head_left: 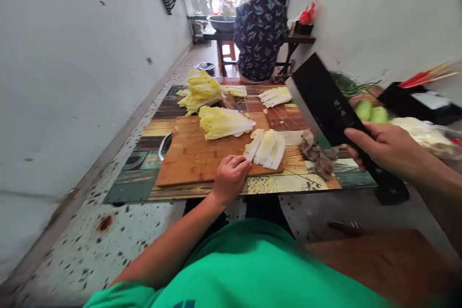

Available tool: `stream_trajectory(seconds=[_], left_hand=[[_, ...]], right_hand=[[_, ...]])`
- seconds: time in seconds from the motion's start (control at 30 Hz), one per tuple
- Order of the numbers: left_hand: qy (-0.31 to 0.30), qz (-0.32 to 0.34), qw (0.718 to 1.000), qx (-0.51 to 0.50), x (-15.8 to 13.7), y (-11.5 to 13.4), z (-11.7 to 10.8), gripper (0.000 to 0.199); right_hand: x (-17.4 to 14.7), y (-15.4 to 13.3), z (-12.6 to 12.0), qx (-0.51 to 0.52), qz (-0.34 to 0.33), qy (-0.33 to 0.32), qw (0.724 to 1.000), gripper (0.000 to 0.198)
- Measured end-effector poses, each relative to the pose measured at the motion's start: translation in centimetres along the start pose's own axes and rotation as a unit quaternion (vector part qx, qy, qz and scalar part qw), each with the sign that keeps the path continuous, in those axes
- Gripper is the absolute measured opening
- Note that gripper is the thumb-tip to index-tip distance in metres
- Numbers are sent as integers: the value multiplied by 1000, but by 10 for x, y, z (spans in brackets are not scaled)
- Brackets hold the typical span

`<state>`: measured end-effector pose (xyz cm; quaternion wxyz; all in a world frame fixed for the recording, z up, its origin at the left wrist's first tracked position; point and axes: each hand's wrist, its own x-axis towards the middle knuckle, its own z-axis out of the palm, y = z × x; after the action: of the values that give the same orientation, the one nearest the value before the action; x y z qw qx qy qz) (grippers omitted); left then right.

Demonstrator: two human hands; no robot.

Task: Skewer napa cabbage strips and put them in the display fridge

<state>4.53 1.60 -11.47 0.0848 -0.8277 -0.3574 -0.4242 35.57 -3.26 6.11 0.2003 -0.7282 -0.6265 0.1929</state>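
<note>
My right hand (373, 147) is wrapped round the handle of a broad black cleaver (325, 98). Its blade is raised in the air to the right of the wooden cutting board (187, 154), with the silvery edge facing left. At the board's front edge rests my left hand (231, 178), fingers curled together against the near left end of some cut napa cabbage strips (269, 149); its fingertips are partly hidden. Behind the strips lies a yellow-white cabbage piece (225, 122) on the board. A leafy heap of cabbage (200, 91) sits at the board's far left.
More cut cabbage (275, 96) lies on the patterned table (137, 173). A crumpled rag (317, 154) is right of the board. Green vegetables (371, 111) and a black box (418, 101) with red-tipped sticks stand farther right. Beyond the table, a person in a patterned shirt (260, 38) faces away.
</note>
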Motion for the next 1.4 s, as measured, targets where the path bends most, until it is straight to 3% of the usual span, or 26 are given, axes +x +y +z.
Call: stream_trajectory(seconds=[0.1,0.2,0.3,0.43,0.93,1.4], left_hand=[[-13,-13,1000,5,0,0,1,18],[-9,-21,1000,1,-1,-1,2,17],[-14,-20,1000,1,-2,-2,3,17],[-24,-17,1000,9,-1,-3,2,21],[-55,-44,997,-12,-2,-5,2,23],[-58,-49,997,-34,-1,-4,0,23]], right_hand=[[-17,-18,37,-135,-185,-30,973,38],[-24,-24,69,-190,-265,-56,944,31],[-21,-25,88,-236,-269,-63,932,27],[-13,-25,95,-277,-248,-82,925,26],[3,-26,94,-256,-259,-138,921,25],[5,-26,94,-271,-304,-123,905,27]])
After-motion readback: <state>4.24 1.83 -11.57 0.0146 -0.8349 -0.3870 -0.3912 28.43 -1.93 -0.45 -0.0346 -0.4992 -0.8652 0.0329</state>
